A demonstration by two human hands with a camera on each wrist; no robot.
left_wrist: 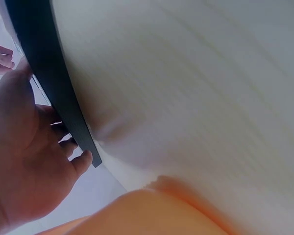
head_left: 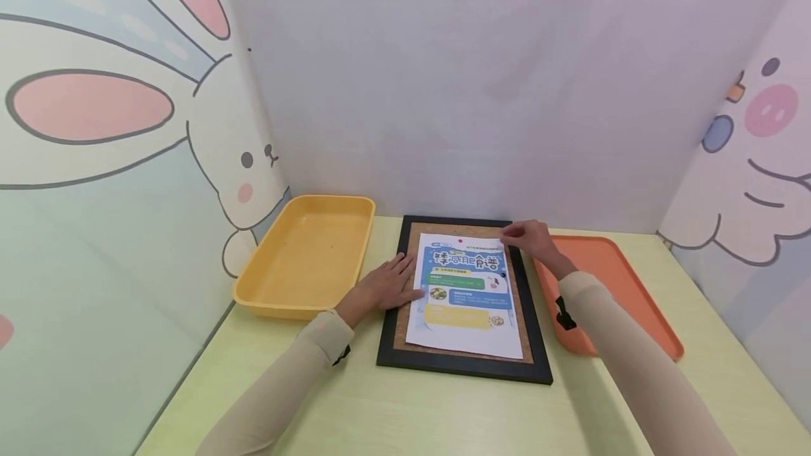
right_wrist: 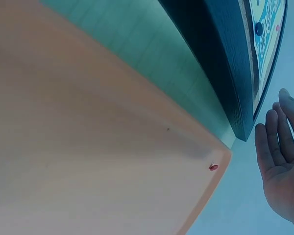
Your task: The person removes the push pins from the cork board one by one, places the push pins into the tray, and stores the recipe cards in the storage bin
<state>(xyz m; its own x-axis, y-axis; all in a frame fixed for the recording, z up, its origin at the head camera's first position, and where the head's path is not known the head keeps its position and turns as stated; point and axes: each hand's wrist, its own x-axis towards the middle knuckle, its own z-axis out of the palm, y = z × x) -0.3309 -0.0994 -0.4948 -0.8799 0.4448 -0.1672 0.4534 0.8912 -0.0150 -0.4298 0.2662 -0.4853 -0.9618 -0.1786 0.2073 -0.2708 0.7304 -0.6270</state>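
A printed sheet (head_left: 465,333) with blue, green and yellow blocks lies on a black-framed cork board (head_left: 398,343). A pink pin (head_left: 460,241) sits at its top middle, a dark pin (head_left: 503,275) near its right edge. My left hand (head_left: 383,283) rests with spread fingers on the board's left side, touching the sheet's edge; the left wrist view shows it beside the black frame (left_wrist: 51,73). At the sheet's top right corner is my right hand (head_left: 532,239). Its fingers (right_wrist: 274,137) look fairly straight in the right wrist view, with nothing visible between them.
A yellow tray (head_left: 304,259) stands left of the board, an orange tray (head_left: 608,280) close on its right. Inside the orange tray lies a red pin (right_wrist: 213,167). A pale wall (head_left: 456,90) rises behind the table (head_left: 443,414).
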